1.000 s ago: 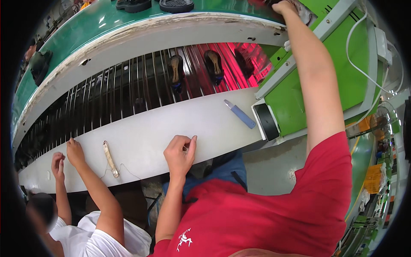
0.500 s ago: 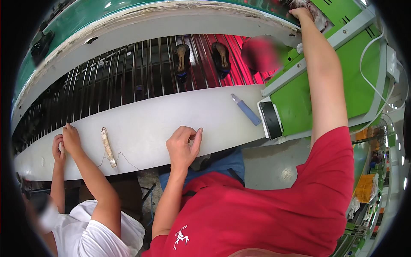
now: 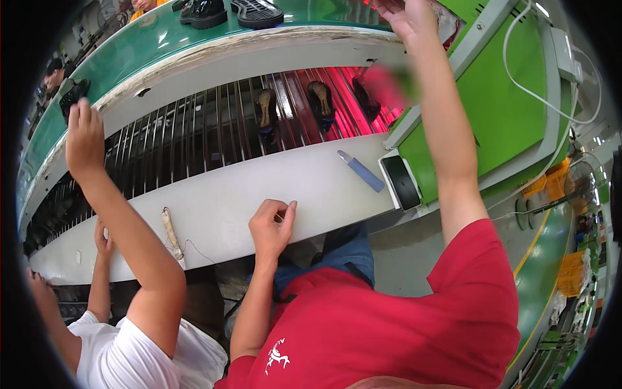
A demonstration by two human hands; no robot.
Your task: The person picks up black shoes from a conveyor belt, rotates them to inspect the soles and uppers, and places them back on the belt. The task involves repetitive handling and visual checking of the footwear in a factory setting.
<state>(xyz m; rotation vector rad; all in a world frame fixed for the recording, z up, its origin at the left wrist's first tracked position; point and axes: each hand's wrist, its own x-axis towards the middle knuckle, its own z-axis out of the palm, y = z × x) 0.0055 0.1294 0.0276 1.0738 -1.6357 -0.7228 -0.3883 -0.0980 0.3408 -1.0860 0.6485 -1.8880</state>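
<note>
— Well, where were the hands?
— The left hand [image 3: 272, 223] lay half curled on the white ledge [image 3: 214, 207], nothing in it. The right hand [image 3: 405, 16] was raised, and I couldn't tell its grasp.
— And the dark shoes [image 3: 321, 104]?
— On the rod rack [image 3: 194, 139] beyond the ledge. Probably light and bendy, best gripped by the sides.

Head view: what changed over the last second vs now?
The co-worker's raised hand left the white ledge and went up to the rail by a dark shoe. The shoes on the rod conveyor drifted right. Unchanged: left hand rests curled on the ledge, right hand reaches up over the green machine; the blue tool lies where it did.
</note>
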